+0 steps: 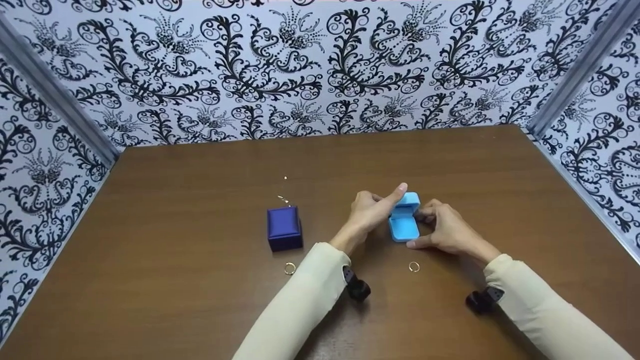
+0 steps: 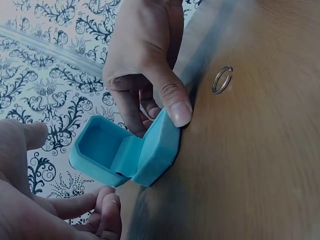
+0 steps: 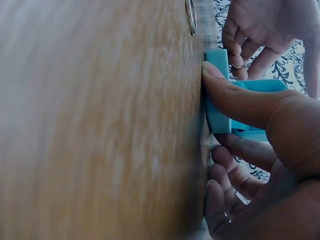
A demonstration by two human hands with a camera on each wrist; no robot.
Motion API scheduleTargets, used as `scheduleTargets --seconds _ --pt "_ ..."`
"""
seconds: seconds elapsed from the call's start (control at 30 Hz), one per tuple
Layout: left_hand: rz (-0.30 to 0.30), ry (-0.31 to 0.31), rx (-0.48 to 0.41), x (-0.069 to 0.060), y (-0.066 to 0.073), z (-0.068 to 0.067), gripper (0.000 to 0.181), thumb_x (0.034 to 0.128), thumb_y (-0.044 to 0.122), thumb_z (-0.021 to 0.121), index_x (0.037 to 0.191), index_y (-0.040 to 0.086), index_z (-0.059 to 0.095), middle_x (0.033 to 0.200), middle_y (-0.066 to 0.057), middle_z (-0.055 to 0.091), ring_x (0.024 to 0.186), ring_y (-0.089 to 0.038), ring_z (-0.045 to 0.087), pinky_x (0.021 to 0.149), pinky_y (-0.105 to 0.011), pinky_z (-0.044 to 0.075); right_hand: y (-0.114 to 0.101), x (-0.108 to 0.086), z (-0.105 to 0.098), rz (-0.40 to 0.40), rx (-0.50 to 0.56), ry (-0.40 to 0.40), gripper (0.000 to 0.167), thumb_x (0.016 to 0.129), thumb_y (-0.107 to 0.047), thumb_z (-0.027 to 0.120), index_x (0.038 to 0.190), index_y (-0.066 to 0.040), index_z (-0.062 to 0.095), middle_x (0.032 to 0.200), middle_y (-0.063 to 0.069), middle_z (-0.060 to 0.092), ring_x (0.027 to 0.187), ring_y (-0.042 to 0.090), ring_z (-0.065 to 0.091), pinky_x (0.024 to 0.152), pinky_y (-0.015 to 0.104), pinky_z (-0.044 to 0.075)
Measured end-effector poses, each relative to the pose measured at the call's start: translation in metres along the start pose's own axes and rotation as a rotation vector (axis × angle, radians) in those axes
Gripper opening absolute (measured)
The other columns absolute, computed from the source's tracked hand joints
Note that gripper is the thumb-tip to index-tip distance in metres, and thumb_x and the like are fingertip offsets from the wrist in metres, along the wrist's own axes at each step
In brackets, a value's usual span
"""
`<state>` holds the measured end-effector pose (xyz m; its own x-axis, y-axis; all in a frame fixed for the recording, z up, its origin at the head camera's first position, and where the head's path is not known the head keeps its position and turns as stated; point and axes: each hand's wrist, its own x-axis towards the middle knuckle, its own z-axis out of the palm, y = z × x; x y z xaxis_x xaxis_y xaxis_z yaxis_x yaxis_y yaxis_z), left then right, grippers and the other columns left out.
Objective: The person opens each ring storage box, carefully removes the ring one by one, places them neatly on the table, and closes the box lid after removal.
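A light blue ring box [image 1: 405,229] stands on the wooden table with its lid raised; no ring shows inside. My right hand [image 1: 447,231] grips the box's base, the thumb [image 2: 180,114] at its front edge and fingers on the far side. On the lid's side is my left hand [image 1: 369,212], its thumb raised apart from the lid and its other fingers loosely bent close to the box's back. Whether those fingertips touch the box, I cannot tell. A gold ring [image 1: 414,267] lies on the table in front of the box.
To the left stands a closed dark blue box [image 1: 284,222]. Another gold ring [image 1: 290,268] lies in front of it, beside my left sleeve. Behind it are a small shiny piece [image 1: 283,199] and a tiny bright speck [image 1: 285,177]. Patterned walls [image 1: 320,70] border the table.
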<state>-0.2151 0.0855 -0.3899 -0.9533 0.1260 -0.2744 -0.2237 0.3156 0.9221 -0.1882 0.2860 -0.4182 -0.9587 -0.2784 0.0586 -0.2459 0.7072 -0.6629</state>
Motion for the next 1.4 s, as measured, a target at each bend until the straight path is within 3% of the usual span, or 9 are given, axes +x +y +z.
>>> scheduleTargets --seconds 0.07,0.33,0.6,0.7,0.87,1.1,1.27,1.4 --pt "-0.015 0.004 0.004 0.001 0.001 0.000 0.067 0.0845 0.068 0.069 0.097 0.003 0.071 0.091 -0.005 0.057 0.090 -0.023 0.055 0.078 -0.037 0.042 -0.001 0.001 0.000 -0.003 -0.001 -0.007 0.051 0.068 -0.024 0.097 0.107 0.001 0.075 0.104 0.012 0.060 0.096 0.031 0.056 0.084 0.045 0.045" --pt "-0.064 -0.016 0.025 0.005 -0.003 0.000 0.078 0.0889 0.064 0.067 0.128 -0.002 0.055 0.114 -0.013 0.058 0.104 -0.027 0.055 0.095 -0.043 0.046 -0.004 0.006 0.002 0.011 0.011 -0.028 0.053 0.069 -0.021 0.096 0.111 0.001 0.075 0.102 0.011 0.058 0.096 0.029 0.056 0.084 0.044 0.045" --pt "-0.076 -0.043 -0.018 0.008 -0.004 -0.001 0.073 0.0909 0.057 0.068 0.129 -0.004 0.054 0.113 -0.011 0.058 0.104 -0.026 0.055 0.098 -0.043 0.045 -0.004 0.009 0.003 0.006 -0.003 -0.030 0.050 0.069 -0.022 0.096 0.110 -0.002 0.076 0.099 0.009 0.058 0.095 0.030 0.054 0.083 0.042 0.043" --pt "-0.069 -0.070 -0.053 0.010 -0.006 -0.001 0.062 0.0916 0.053 0.070 0.116 -0.003 0.062 0.102 -0.009 0.057 0.097 -0.024 0.056 0.091 -0.039 0.046 -0.004 0.008 0.003 -0.004 0.001 -0.021 0.048 0.068 -0.022 0.097 0.106 -0.003 0.076 0.097 0.009 0.057 0.093 0.029 0.054 0.081 0.041 0.043" --pt "-0.040 -0.104 -0.044 0.011 -0.009 -0.001 0.047 0.0921 0.051 0.071 0.084 0.004 0.064 0.090 -0.004 0.050 0.087 -0.021 0.052 0.077 -0.035 0.039 -0.003 0.006 0.004 -0.027 0.021 0.001 0.045 0.066 -0.020 0.097 0.102 -0.002 0.076 0.097 0.009 0.058 0.093 0.028 0.056 0.082 0.040 0.044" --pt "0.031 -0.128 -0.016 0.008 -0.012 0.000 0.051 0.0911 0.044 0.075 0.110 -0.003 0.066 0.103 -0.006 0.058 0.095 -0.021 0.053 0.081 -0.034 0.045 0.000 0.002 0.005 0.004 0.061 0.005 0.046 0.066 -0.018 0.097 0.099 0.003 0.072 0.098 0.010 0.057 0.095 0.028 0.054 0.083 0.038 0.043" --pt "0.128 -0.178 0.008 0.007 -0.014 0.001 0.037 0.0907 0.037 0.078 0.098 0.000 0.075 0.088 -0.001 0.057 0.080 -0.015 0.050 0.067 -0.027 0.039 0.003 0.000 0.004 0.018 0.072 0.005 0.043 0.067 -0.018 0.097 0.094 -0.001 0.068 0.096 0.011 0.053 0.093 0.027 0.049 0.081 0.036 0.038" --pt "0.197 -0.219 0.036 0.005 -0.015 0.000 0.032 0.0919 0.032 0.077 0.096 0.000 0.075 0.078 0.001 0.056 0.072 -0.013 0.049 0.062 -0.024 0.038 0.004 -0.002 0.003 0.017 0.070 0.012 0.044 0.067 -0.018 0.097 0.087 -0.001 0.062 0.095 0.010 0.052 0.093 0.027 0.046 0.081 0.036 0.036"
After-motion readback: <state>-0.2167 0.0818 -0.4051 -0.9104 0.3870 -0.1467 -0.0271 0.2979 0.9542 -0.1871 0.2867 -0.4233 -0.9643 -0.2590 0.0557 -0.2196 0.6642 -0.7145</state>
